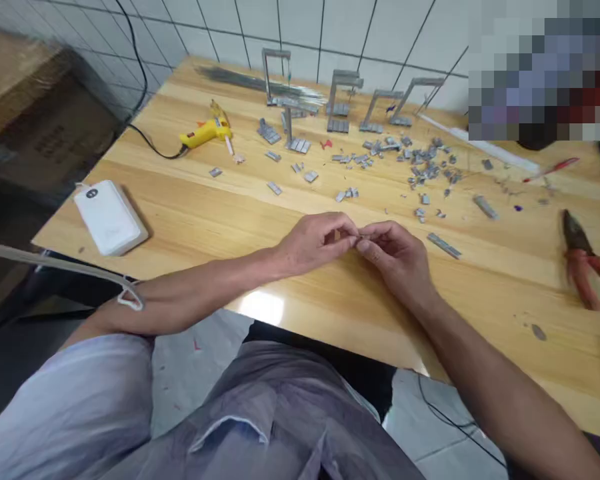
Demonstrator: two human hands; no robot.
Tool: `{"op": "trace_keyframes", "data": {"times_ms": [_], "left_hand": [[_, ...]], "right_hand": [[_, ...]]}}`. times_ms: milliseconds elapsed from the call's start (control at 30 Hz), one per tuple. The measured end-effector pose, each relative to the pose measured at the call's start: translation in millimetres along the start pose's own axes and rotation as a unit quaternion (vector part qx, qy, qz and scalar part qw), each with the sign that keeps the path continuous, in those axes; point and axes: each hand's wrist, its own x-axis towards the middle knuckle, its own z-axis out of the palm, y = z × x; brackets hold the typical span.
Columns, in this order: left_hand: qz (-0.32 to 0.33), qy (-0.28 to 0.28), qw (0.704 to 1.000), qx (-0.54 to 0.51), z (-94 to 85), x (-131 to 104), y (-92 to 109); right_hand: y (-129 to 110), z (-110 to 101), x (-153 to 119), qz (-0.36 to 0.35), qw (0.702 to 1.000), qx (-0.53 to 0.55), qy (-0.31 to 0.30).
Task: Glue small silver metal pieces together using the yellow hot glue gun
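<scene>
My left hand (316,243) and my right hand (397,257) meet above the front part of the wooden table (190,220). Both are closed in a pinch, thumb against forefinger, with the fingertips touching or nearly so. Whatever sits between them is too small to make out. Just beyond the hands lie small grey pieces (347,194). A longer grey strip (444,245) rests to the right of my right hand.
Grey frame-like stands (339,103) line the back, beside a bundle of thin rods (250,81). A yellow glue gun (207,132) and white power bank (111,217) lie left. Grey scraps (425,160), red-handled pliers (583,257) and a red pen (550,169) lie right.
</scene>
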Motion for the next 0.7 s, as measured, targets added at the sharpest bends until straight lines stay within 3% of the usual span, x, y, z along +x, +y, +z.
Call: {"op": "trace_keyframes", "data": {"times_ms": [167, 300, 400, 533, 700], "left_hand": [[-0.029, 0.018, 0.991, 0.129, -14.7, 6.3, -0.4], [0.041, -0.021, 0.972, 0.229, -25.5, 4.9, -8.3], [0.064, -0.062, 0.969, 0.232, -28.1, 1.3, -8.1], [0.028, -0.048, 0.974, 0.220, -30.3, 1.0, -2.7], [-0.002, -0.089, 0.983, 0.162, -34.9, 3.3, 4.1]], "right_hand": [[-1.0, -6.0, 2.5, 0.007, 0.993, -0.097, 0.074], [3.1, -13.3, 9.5, 0.012, 0.988, -0.090, 0.121], [5.1, -16.5, 12.4, 0.012, 0.987, -0.098, 0.129], [4.6, -16.2, 11.4, 0.005, 0.986, -0.117, 0.120], [4.8, -14.9, 9.5, -0.006, 0.985, -0.134, 0.108]]}}
